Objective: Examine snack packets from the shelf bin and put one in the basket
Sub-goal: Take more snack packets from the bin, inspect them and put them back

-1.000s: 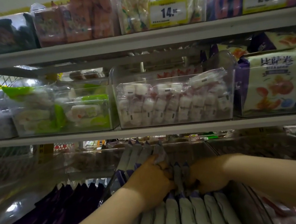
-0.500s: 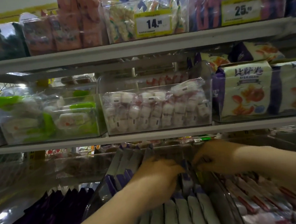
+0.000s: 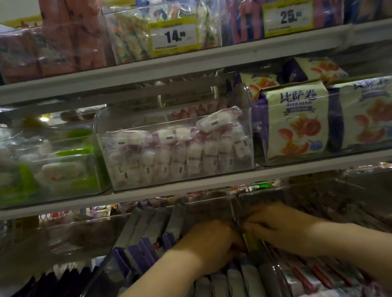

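A clear shelf bin [image 3: 99,278] on the lowest visible shelf holds a row of upright grey and purple snack packets [image 3: 147,230]. My left hand [image 3: 211,244] is inside this bin, its fingers curled down among the packets near the bin's right wall. My right hand [image 3: 277,226] reaches in from the right and rests at the divider between this bin and the neighbouring one, fingers bent and touching the left hand. The frame is blurred, so whether either hand grips a packet is unclear. No basket is in view.
A neighbouring bin [image 3: 315,276] to the right holds red-striped packets. Dark purple packets [image 3: 50,295] lie at lower left. The shelf above [image 3: 193,185] carries bins of white wrapped sweets [image 3: 174,150], green packs [image 3: 52,167] and pizza-roll bags [image 3: 297,120]. Price tags [image 3: 174,36] hang on the top shelf.
My right hand has lifted out of the grey packets and moved up and right to the bin divider. My left hand stays among the packets. The camera has tilted and shifted slightly.
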The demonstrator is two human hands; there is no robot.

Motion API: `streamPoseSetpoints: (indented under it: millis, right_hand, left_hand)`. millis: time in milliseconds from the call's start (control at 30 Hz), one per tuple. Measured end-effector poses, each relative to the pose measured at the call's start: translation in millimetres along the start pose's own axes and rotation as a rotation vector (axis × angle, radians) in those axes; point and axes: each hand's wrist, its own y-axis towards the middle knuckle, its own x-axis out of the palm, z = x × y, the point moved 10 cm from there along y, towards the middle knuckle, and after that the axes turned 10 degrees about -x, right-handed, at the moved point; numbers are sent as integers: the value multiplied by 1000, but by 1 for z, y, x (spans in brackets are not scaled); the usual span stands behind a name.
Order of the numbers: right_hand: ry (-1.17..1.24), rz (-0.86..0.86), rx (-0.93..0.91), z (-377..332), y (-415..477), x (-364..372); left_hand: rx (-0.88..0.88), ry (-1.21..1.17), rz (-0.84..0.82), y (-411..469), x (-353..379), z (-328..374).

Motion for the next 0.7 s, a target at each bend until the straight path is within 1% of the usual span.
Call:
streamPoseSetpoints:
  millis: [133,200,367,433,500,567,633,700]
  right_hand:
    - [25,17,2,2,-1,1]
    - [30,19,0,2,-1,1]
    - [30,3,13,4,-2,2]
    - [34,-9,14,5,-2,3]
    - [36,-10,14,4,-2,3]
    - [38,-5,18,3,-2,2]
    - [45,0,28,3,-3,2]
    - [50,1,32,4,-3,3]
  left_hand:
    - [-28,49,-42,11,6,0]
    - [-65,66,-89,15,10,-3]
    - [-115,-39,-234,19,23,-15]
    - [-99,-40,-206,19,25,-16]
    - [-74,-26,-97,17,23,-15]
    - [-60,-61,11,12,21,-16]
    - [-68,-115,37,12,23,-22]
    - [-104,-180,26,15,24,-30]
